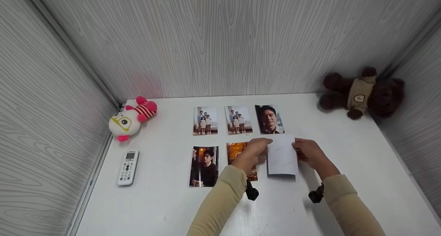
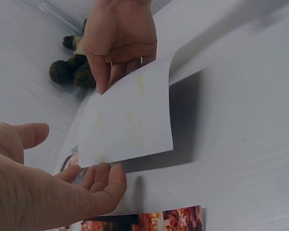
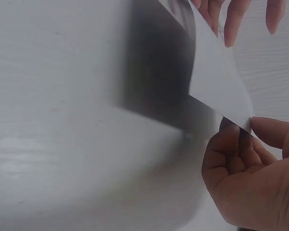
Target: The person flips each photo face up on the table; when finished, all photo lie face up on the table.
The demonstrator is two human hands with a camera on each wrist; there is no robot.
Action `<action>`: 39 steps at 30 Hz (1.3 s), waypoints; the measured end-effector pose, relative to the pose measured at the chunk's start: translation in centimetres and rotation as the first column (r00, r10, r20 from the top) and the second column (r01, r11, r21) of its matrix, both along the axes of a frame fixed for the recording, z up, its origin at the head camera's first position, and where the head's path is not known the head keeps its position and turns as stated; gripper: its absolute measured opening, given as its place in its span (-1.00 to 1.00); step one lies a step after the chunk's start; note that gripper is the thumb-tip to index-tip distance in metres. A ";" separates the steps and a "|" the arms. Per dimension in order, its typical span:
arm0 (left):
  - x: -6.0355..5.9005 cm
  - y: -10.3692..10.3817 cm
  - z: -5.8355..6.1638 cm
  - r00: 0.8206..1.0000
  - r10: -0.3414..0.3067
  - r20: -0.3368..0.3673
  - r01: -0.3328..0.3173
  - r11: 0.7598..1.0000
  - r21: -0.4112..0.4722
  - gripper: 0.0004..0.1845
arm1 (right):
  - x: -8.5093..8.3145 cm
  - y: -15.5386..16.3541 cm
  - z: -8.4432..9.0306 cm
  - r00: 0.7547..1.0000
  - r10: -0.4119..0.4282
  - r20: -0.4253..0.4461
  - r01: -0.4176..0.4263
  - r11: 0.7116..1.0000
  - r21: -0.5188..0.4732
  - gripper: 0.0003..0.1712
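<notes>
White on its blank back, a photo print (image 1: 281,155) is pinched at its right edge by the right hand (image 1: 307,151), thumb and fingers clamped on it, and it's held tilted just above the table (image 1: 344,153). Its left edge is touched by the left hand (image 1: 254,152), fingers loosely straight, not gripping. Five photos are laid face up nearby, the orange one (image 1: 237,150) partly covered by the left wrist. Further out, a remote (image 1: 128,167) and two plush toys are seen.
</notes>
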State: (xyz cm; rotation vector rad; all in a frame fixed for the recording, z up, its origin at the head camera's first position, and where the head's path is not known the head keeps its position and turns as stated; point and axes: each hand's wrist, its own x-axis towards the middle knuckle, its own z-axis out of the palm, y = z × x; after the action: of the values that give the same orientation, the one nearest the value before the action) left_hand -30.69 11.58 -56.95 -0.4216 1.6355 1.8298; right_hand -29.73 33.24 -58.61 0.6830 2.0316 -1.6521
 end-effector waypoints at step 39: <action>-2.3 -4.2 -0.4 0.373 -0.265 -0.889 -0.282 0.880 -0.381 -0.79 | -1.2 -2.4 4.9 0.972 -0.061 -0.227 -0.049 0.891 -0.451 -0.46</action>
State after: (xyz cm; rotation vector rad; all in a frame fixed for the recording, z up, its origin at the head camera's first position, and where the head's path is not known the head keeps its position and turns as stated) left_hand -33.03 7.41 -57.32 0.6261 2.9033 1.6934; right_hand -30.88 30.81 -53.75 0.3373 1.6794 -2.1963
